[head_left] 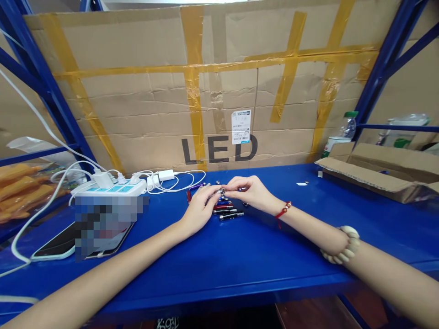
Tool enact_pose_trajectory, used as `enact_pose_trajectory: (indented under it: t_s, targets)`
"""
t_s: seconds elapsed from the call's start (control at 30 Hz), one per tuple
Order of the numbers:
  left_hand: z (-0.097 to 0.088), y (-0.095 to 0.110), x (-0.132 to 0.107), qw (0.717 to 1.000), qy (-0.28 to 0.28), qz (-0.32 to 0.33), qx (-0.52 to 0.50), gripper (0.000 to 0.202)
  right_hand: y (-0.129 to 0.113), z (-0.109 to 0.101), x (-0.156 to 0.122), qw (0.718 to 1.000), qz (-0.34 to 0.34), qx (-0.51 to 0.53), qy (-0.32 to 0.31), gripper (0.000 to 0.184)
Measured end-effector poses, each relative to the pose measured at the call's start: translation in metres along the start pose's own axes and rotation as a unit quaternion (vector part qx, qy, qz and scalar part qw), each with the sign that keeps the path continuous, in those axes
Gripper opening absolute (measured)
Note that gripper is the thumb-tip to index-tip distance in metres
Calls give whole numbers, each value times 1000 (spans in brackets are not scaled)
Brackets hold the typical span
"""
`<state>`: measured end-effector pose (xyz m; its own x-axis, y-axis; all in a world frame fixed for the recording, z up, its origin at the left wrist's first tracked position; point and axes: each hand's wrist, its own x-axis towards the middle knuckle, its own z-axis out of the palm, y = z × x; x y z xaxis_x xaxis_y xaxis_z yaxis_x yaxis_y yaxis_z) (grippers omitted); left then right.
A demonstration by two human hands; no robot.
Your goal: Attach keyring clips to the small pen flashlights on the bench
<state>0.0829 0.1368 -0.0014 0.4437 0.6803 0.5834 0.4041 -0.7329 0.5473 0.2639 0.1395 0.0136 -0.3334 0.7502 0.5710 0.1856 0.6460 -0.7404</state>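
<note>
Head view: two hands [200, 206] [252, 192], one metallic piece [222, 190] in their pinch, one open carton [370, 180].

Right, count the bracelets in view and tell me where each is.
2: a red bracelet at the right wrist and a pale beaded bracelet higher on the right forearm.

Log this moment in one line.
left hand: pinching small metallic piece; right hand: fingertips at it; black tubes: on blue shelf
</note>
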Motion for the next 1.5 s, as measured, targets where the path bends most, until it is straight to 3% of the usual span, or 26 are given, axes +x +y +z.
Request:
enact_pose_trajectory:
  t_s: [0.17,0.33,0.6,0.9,1.1,1.23,1.5]
  targets:
    - [-2,5,-3,999,-29,25,24,23,1,-2,-1,999,-12,40,-13,6]
    - [-2,5,-6,998,-60,7,-1,13,2,-2,-5,999,9,44,-28,6]
    - [0,0,-7,998,-35,35,23,10,1,6,-8,996,58,67,-12,18]
    - [2,-2,-5,992,34,89,86,13,-8,13,-8,988,127,81,28,21]
    - [3,-3,-3,993,27,66,97,12,-3,13,-7,986,154,47,40,30]
    - [3,-4,-2,993,18,65,95,11,-1,10,-7,984,176,15,13,36]
    - [3,-5,0,997,-11,7,72,14,5,12,-5,990,143,-22,-4,38]
